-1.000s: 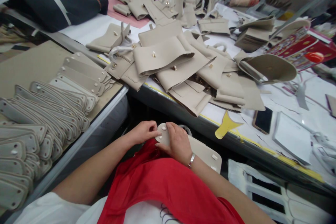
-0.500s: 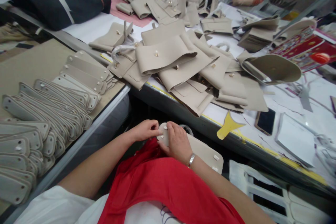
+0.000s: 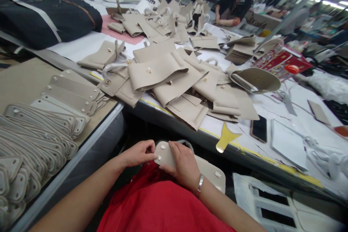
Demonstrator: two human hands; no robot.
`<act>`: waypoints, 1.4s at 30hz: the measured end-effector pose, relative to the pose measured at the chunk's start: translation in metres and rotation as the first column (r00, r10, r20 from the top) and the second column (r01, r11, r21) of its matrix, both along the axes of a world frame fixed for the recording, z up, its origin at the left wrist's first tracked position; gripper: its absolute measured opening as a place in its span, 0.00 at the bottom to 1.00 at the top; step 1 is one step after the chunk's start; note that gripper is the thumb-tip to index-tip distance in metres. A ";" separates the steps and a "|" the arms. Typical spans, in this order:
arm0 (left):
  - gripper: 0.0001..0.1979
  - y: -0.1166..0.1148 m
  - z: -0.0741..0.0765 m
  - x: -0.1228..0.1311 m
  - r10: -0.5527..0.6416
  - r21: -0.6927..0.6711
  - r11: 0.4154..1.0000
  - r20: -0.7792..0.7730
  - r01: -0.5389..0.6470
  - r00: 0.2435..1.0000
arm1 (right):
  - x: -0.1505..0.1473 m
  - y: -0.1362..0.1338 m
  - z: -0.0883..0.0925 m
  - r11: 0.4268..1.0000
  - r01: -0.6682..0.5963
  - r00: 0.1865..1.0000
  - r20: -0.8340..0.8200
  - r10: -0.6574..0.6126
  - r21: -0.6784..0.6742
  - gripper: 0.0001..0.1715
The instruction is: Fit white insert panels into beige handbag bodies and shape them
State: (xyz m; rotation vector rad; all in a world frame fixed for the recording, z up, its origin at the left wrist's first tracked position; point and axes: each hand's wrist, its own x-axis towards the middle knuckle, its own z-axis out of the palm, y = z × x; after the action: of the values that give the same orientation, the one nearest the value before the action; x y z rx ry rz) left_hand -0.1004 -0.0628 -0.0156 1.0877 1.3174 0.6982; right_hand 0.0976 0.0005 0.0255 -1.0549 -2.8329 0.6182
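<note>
Low over my lap, a beige bag panel [image 3: 209,172] with rounded ends lies tilted. Small white tabs [image 3: 162,147] show near both of its ends. My right hand [image 3: 183,159] is closed round the panel's body, its thumb at the near edge. At the left end, my left hand [image 3: 140,154] pinches the panel's rim with thumb and forefinger, close to a tab. Behind my right hand part of a plastic-wrapped handle [image 3: 187,144] shows. A red apron [image 3: 160,206] lies under the panel, and my right hand hides the panel's middle.
Beige bag pieces [image 3: 154,74] are heaped on the white table ahead. Stacked beige strips [image 3: 40,127] with holes cover the left table. Near the right edge lie a yellow tool [image 3: 226,137], a phone [image 3: 259,129] and a white pad [image 3: 288,145]. A co-worker [image 3: 236,3] leans over the far side.
My view has tilted up, showing more of the far room, and the tables sit lower and further left. Both hands keep nearly the same hold on the panel.
</note>
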 end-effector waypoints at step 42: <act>0.16 0.007 0.036 0.003 -0.137 0.080 0.968 -0.625 0.237 0.768 | 0.074 0.006 0.002 1.000 -0.021 0.999 0.044 0.021 0.006 0.50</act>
State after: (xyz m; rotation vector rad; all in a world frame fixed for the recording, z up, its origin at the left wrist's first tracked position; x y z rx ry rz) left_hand -0.0974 -0.0560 0.0199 1.6436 1.6889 0.2908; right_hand 0.1714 0.0070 0.0273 -1.0513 -2.8851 0.5941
